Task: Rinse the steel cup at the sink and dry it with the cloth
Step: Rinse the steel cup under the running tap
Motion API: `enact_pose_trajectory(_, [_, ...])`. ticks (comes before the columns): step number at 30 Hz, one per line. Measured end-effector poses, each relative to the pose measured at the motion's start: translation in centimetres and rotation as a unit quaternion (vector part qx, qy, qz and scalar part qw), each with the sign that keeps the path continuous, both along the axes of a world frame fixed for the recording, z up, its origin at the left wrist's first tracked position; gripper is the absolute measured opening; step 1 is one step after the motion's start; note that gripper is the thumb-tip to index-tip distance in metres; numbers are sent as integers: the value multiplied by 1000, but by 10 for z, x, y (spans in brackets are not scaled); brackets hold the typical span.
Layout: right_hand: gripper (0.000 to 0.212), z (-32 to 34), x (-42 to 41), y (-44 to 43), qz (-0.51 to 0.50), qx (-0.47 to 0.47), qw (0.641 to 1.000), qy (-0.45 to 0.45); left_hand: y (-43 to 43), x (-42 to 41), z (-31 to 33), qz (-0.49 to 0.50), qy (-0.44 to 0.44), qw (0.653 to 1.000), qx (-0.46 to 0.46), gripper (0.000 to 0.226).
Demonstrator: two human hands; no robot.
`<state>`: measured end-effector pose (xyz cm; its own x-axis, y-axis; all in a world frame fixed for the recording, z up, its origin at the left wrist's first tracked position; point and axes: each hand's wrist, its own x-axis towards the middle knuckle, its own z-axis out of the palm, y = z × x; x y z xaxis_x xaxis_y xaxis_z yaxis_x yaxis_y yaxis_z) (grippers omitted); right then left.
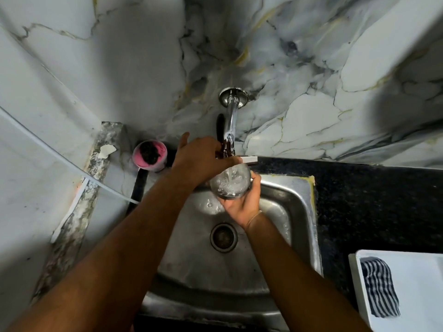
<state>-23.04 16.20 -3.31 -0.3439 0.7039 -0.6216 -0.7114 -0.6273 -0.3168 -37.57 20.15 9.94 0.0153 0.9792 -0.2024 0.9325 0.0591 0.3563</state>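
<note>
My right hand (pixel 244 204) holds the steel cup (pixel 230 182) upright from below, over the steel sink (pixel 292 195). Water runs from the chrome tap (pixel 230 116) into the cup, which is full and bubbling. My left hand (pixel 201 159) reaches over the cup's left side with its fingers at the tap's handle, just above the cup's rim. The striped dark-and-white cloth (pixel 380 287) lies folded on a white tray (pixel 414 279) at the right, away from both hands.
A pink tub (pixel 149 155) with a dark scrubber stands left of the tap against the marble wall. Black granite counter (pixel 374 200) runs right of the sink. The drain (pixel 223 237) sits in the basin's middle. A thin white hose crosses the left wall.
</note>
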Motion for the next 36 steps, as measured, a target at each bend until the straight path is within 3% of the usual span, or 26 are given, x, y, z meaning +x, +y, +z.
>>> enact_pose_trajectory(7, [75, -13, 3, -23, 39, -13, 998, 56, 0, -1, -2, 6, -10, 1000, -14, 60])
enact_pose_trajectory(12, [71, -4, 15, -4, -5, 17, 1000, -4, 4, 1, -3, 0, -2, 1000, -17, 65])
enact_pose_trajectory(18, [66, -5, 16, -9, 22, 29, 991, -130, -1, 2, -5, 16, -26, 1000, -6, 59])
enact_pose_trajectory(21, [53, -11, 28, -15, 28, 31, 978, -206, -1, 5, -4, 24, -29, 999, -12, 58])
enact_pose_trajectory(25, [68, -7, 38, -22, 80, 36, 953, -289, -1, 7, -2, 27, -16, 999, -15, 61])
enact_pose_trajectory(28, [57, 2, 36, -23, 88, 50, 930, -352, -4, 8, -1, 29, -4, 1000, 1, 59])
enact_pose_trajectory(30, [53, 9, 33, -23, 87, 57, 921, -374, -7, 9, -3, 29, 11, 999, 18, 56])
enact_pose_trajectory(36, [54, 25, 25, -21, 30, 76, 907, -413, -15, 18, -6, 47, 79, 993, 80, 74])
